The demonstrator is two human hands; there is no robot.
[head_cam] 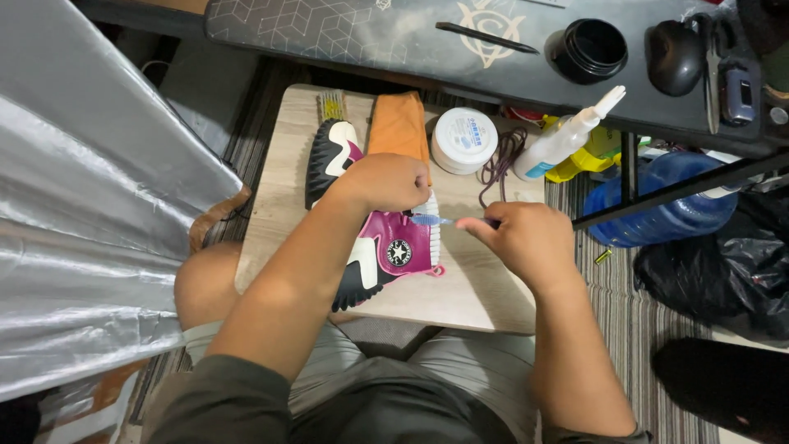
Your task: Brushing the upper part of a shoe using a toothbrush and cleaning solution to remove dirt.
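We are scrubbing a magenta high-top shoe (386, 247) that lies on its side on the small wooden desk (485, 292). Our left hand (386, 181) presses down on the shoe, fingers curled closed over its upper to steady it. Our right hand (526, 238) pinches a blue toothbrush (433, 219), its head against the white sole edge. A white jar (464, 140), a spray bottle (567, 136) and an orange cloth (399, 123) wait nearby. The next strokes call for short passes along the sole, with the shoe held firm.
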